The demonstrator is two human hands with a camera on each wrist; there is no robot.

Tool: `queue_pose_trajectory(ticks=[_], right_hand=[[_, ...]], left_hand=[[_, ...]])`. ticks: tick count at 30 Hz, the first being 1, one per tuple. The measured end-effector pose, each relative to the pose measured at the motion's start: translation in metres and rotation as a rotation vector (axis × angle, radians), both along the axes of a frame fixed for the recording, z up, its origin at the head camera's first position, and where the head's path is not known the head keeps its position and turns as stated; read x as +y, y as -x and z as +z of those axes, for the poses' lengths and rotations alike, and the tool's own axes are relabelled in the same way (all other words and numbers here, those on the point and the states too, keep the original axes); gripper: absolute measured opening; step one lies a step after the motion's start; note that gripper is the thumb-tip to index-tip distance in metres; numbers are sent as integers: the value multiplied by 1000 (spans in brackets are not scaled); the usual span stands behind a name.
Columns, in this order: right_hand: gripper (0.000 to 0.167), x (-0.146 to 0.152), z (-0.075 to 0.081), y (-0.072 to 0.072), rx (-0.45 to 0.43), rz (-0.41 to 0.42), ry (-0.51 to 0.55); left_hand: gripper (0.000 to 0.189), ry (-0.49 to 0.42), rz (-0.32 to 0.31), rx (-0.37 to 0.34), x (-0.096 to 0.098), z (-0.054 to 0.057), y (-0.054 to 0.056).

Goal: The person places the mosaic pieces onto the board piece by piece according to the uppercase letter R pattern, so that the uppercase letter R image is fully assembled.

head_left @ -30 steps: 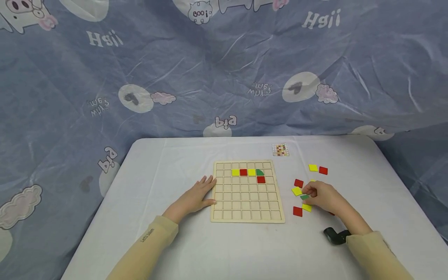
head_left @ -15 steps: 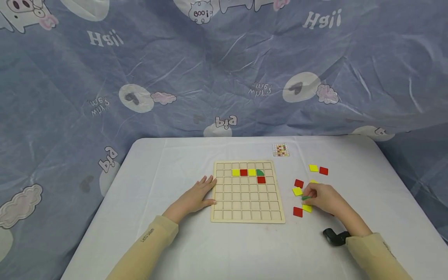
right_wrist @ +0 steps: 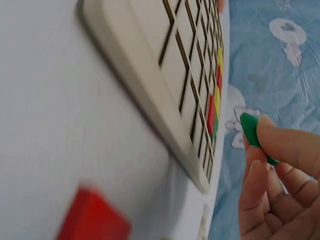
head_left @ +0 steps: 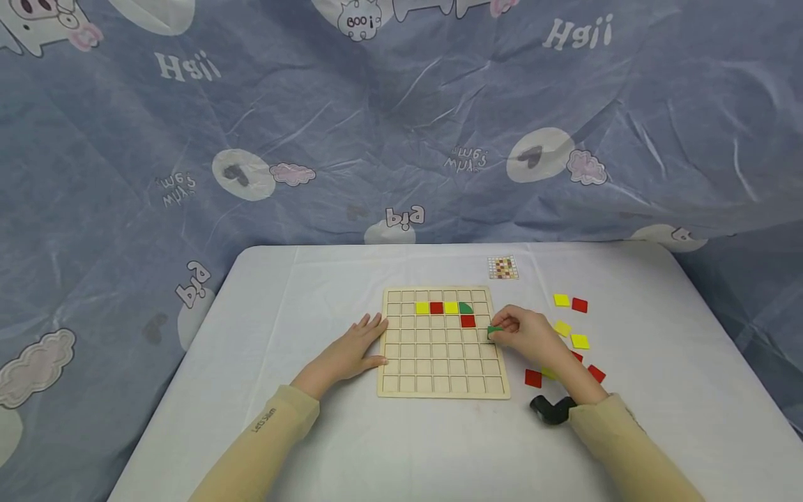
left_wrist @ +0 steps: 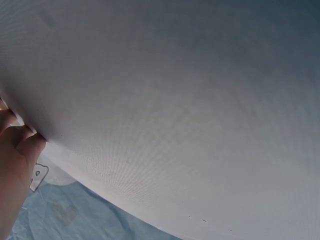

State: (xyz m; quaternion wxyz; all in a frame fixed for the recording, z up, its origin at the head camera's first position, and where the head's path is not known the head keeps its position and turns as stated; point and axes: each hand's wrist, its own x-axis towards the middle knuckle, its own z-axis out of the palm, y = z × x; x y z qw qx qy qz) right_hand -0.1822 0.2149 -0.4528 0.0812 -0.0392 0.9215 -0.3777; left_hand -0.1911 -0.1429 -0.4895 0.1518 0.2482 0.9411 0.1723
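Observation:
A wooden grid board (head_left: 433,352) lies on the white table. In its second row sit a yellow tile (head_left: 422,308), a red tile (head_left: 436,308), another yellow tile and a green quarter-round tile (head_left: 465,308); a second red tile (head_left: 468,321) is just below the green one. My left hand (head_left: 348,352) rests with spread fingers at the board's left edge. Between thumb and fingers my right hand (head_left: 527,336) pinches a green tile (right_wrist: 256,137) over the board's right edge. The right wrist view shows that tile tilted, its full outline partly covered by the thumb.
Several loose yellow and red tiles lie right of the board, among them a red tile (head_left: 533,378) and a yellow tile (head_left: 580,341). A small pattern card (head_left: 503,268) lies behind the board. A black device (head_left: 552,410) is at my right wrist. A patterned cloth (head_left: 401,139) hangs behind.
My right hand has picked up the green tile from the loose tiles and moved left with it to the board's right edge. My left hand has stayed in place.

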Motion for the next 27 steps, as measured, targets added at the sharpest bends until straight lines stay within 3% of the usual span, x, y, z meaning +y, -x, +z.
queue_pose_trajectory(ticks=[5,13,20,27], right_hand=[[14,-23,-11,8,3,25,34],[8,-38,-21,17,35,63,-43],[5,-43,-23,18,123,72,-100],[9,-40,-17,14,113,37,-95]], left_hand=[[82,14,6,1,-1,-2,0],[82,10,7,3,-1,-2,1],[82,18,-2,13,-1,-1,2],[82,18,-2,-2,0,0,1]])
